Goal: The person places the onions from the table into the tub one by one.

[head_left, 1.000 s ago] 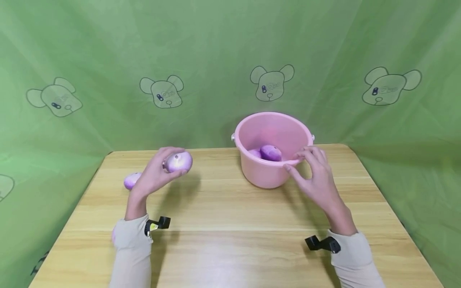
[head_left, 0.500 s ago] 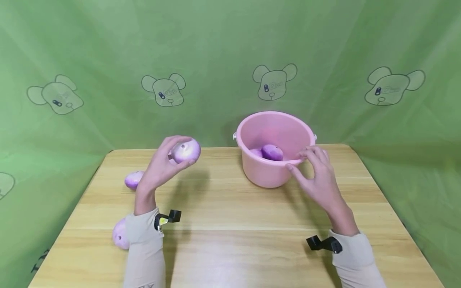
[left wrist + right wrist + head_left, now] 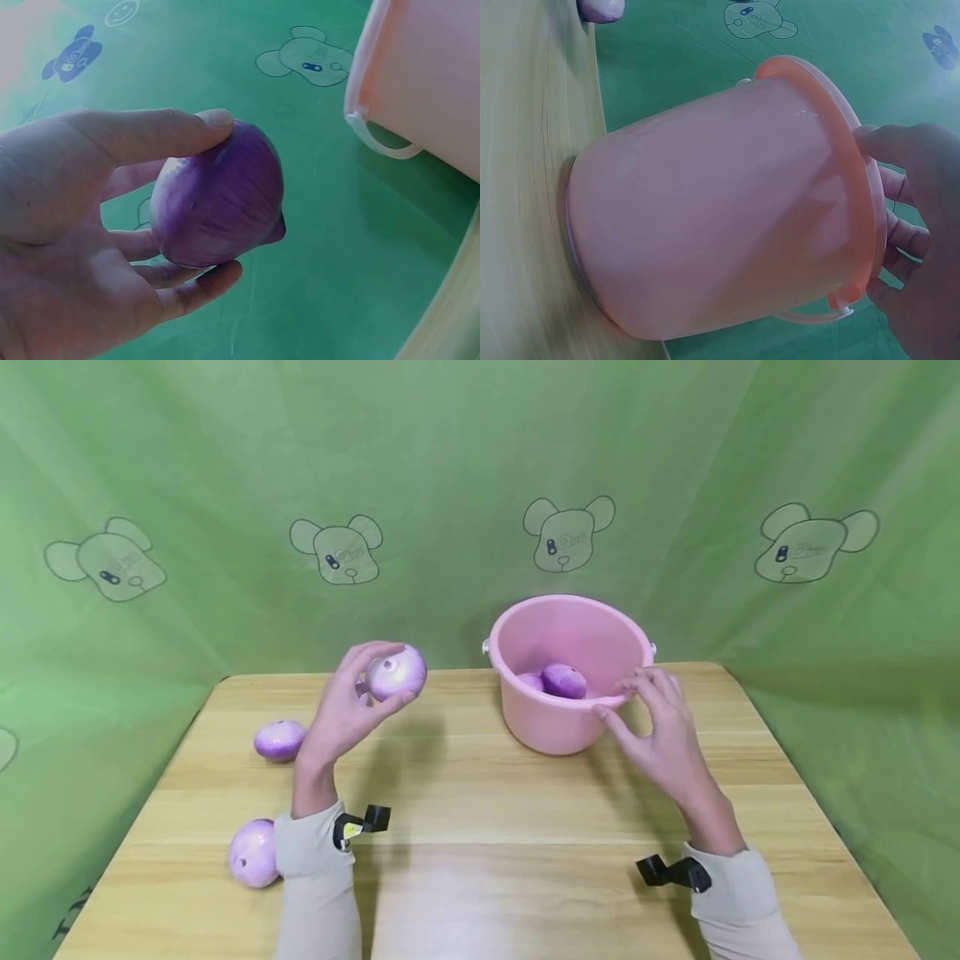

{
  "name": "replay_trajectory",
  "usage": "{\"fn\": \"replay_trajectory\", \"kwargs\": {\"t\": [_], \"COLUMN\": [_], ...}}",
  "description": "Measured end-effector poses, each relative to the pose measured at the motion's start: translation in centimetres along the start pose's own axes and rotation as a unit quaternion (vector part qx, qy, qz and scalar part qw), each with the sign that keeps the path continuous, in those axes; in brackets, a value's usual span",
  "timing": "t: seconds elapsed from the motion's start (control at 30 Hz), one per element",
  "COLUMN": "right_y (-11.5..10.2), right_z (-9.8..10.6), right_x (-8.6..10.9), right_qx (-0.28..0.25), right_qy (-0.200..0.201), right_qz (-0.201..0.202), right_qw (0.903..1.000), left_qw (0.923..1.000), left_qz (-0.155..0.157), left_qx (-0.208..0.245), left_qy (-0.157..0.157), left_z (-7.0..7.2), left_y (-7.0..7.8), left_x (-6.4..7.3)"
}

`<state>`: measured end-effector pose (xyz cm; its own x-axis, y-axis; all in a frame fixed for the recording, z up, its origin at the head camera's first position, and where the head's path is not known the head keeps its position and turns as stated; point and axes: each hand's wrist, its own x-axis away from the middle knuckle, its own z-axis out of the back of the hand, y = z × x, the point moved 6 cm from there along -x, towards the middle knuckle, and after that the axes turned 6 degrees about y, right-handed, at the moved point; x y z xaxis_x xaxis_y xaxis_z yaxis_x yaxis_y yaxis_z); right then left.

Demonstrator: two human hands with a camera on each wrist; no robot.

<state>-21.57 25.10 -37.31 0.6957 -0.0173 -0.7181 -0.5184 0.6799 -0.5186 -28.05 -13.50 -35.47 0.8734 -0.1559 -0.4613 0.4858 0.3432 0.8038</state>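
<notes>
My left hand [image 3: 341, 710] grips a purple onion [image 3: 397, 673] between thumb and fingers, raised over the back left part of the table. In the left wrist view, the thumb lies along the top of the onion [image 3: 221, 199] and the fingertips support it from below; its pointed tip faces away from the palm. A pink bucket [image 3: 551, 727] stands upright at the back, right of centre. At its front right rim, my right hand [image 3: 663, 735] pinches the edge, thumb outside and fingers over the inside. Two onions [image 3: 564, 682] show inside the bucket, one partly hidden by the rim.
Two more onions lie on the wooden table [image 3: 480, 802]: one onion [image 3: 279, 741] beside my left wrist, another onion [image 3: 253, 853] partly behind the left sleeve. Green curtain [image 3: 450, 460] with bear drawings encloses the back and sides. The bucket's white handle [image 3: 382, 150] hangs down.
My left hand has moved right and slightly up with the onion, toward the bucket. The onion near the left sleeve has come into fuller view. The right hand has stayed on the rim.
</notes>
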Motion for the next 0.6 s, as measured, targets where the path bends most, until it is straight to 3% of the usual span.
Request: {"fn": "replay_trajectory", "kwargs": {"t": [0.23,0.6], "right_y": [-0.2,-0.1], "right_z": [-0.1,-0.1], "right_x": [0.0,0.0], "right_qx": [-0.001,-0.004], "right_qy": [0.003,0.005], "right_qz": [0.008,0.009], "right_qw": [1.0000,0.9999], "left_qw": [0.9987,0.9908], "left_qz": [-0.005,-0.019], "left_qx": [0.032,0.096], "left_qy": [0.038,0.093], "left_z": [0.0,0.1], "left_y": [0.1,0.9], "left_x": [0.0,0.0]}}
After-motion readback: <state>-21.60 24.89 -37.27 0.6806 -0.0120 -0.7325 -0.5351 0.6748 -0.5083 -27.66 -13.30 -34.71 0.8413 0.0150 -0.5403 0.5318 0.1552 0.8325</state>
